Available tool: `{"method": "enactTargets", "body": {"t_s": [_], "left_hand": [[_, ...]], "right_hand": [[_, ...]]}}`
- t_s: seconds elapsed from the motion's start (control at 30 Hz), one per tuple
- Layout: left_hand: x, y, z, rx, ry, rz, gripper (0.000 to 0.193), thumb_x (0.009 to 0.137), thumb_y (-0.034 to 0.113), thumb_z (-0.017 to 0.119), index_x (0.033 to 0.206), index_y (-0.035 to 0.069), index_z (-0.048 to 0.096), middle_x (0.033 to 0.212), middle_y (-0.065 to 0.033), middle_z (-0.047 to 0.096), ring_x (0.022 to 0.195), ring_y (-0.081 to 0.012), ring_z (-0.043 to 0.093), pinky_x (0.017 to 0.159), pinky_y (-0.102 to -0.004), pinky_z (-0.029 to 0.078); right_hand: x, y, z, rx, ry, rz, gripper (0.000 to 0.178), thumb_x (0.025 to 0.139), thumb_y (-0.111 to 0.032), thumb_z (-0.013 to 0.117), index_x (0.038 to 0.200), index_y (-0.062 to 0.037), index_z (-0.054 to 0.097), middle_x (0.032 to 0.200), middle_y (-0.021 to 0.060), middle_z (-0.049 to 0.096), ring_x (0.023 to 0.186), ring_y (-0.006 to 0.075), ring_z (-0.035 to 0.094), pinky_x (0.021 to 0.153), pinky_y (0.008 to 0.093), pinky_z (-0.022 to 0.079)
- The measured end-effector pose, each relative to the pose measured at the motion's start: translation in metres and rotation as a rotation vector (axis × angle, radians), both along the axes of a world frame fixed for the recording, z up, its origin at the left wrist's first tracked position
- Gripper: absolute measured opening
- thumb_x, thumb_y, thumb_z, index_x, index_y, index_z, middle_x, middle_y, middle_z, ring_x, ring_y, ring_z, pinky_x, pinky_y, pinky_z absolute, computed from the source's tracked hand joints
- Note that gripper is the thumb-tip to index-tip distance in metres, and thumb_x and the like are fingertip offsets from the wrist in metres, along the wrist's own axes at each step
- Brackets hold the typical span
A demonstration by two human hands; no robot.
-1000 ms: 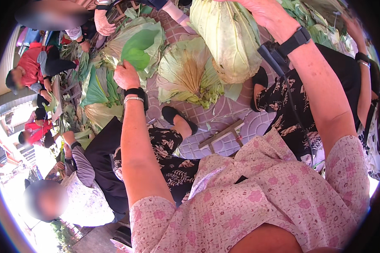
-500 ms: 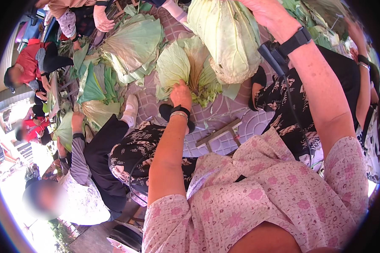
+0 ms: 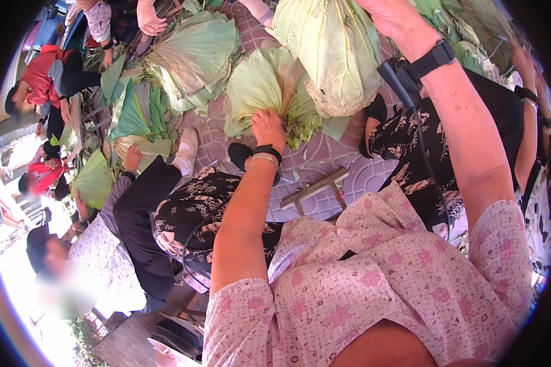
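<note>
My left hand [image 3: 268, 129] is closed on the gathered lower edge of a pale green pleated lotus leaf [image 3: 257, 85], beside a crumpled yellowish part of the same pile. At the top edge, my right hand [image 3: 398, 24] reaches behind a big bundle of lotus leaves [image 3: 330, 61] and appears to hold it. That bundle hangs with its broad veined side toward me; the fingertips of this hand are cut off or hidden. Its narrow, browned end [image 3: 337, 107] points down toward the tiles. Both wrists wear black bands, and a small dark device sits on the right one.
More stacked leaves [image 3: 196, 55] lie to the left, with greener folded ones [image 3: 131, 116] beside them. Co-workers sit close on the left, one hand [image 3: 133, 158] at the leaves; another person's arm [image 3: 523, 122] is at far right. A small wooden stool [image 3: 315, 191] stands between my knees.
My left hand has shifted slightly right and up, its fingers now further over the leaf. The bundle at my right hand has moved a little upward. A co-worker at left has leaned and moved a hand.
</note>
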State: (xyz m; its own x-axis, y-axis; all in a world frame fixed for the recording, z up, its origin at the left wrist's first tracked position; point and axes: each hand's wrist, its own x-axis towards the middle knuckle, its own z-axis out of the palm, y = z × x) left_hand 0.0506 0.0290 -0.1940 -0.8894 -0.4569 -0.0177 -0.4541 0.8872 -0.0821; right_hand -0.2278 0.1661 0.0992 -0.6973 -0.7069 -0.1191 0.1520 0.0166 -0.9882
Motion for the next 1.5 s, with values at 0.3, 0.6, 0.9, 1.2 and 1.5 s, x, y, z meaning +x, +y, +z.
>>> {"method": "enactTargets", "body": {"t_s": [0.3,0.6,0.9,1.2,1.5], "left_hand": [[0.026,0.019,0.012,0.156,0.055,0.174,0.050,0.082,0.004,0.064,0.131,-0.002,0.052,0.114,-0.0228,0.058,0.110,-0.0392,0.057,0.091,-0.0464,0.051],[0.028,0.031,-0.011,0.353,0.225,-0.043,0.044,0.086,0.009,0.062,0.126,-0.008,0.052,0.123,-0.0257,0.055,0.117,-0.0400,0.054,0.098,-0.0446,0.048],[0.001,0.015,0.014,0.441,-0.154,-0.050,0.037,0.089,0.022,0.065,0.119,0.001,0.057,0.119,-0.0198,0.060,0.117,-0.0378,0.056,0.093,-0.0441,0.052],[-0.062,-0.025,0.238,1.460,0.373,0.235,0.047,0.102,0.047,0.054,0.110,0.001,0.065,0.097,-0.0138,0.072,0.090,-0.0260,0.071,0.081,-0.0386,0.057],[-0.084,-0.021,0.254,1.871,0.434,0.386,0.066,0.094,0.058,0.061,0.116,-0.005,0.055,0.107,-0.0222,0.067,0.098,-0.0314,0.069,0.085,-0.0407,0.059]], "right_hand": [[0.007,-0.002,0.002,0.031,0.020,0.010,0.029,0.083,-0.008,0.077,0.107,0.0030,0.066,0.101,0.0090,0.070,0.090,0.0162,0.067,0.076,0.0292,0.052],[-0.002,-0.003,-0.010,0.039,0.135,-0.011,0.030,0.081,-0.012,0.079,0.103,0.0033,0.066,0.097,0.0074,0.068,0.087,0.0150,0.062,0.074,0.0296,0.048],[-0.013,-0.010,-0.037,-0.059,0.172,-0.001,0.040,0.072,-0.016,0.085,0.105,0.0024,0.070,0.096,0.0101,0.072,0.085,0.0179,0.069,0.079,0.0314,0.054],[0.018,-0.020,-0.053,0.035,0.177,0.095,0.042,0.071,-0.019,0.084,0.105,0.0018,0.070,0.094,0.0105,0.073,0.085,0.0167,0.068,0.078,0.0341,0.054],[0.057,-0.018,-0.056,0.121,0.491,0.155,0.060,0.066,-0.027,0.085,0.115,0.0007,0.064,0.097,0.0210,0.070,0.090,0.0342,0.068,0.082,0.0406,0.052]]}}
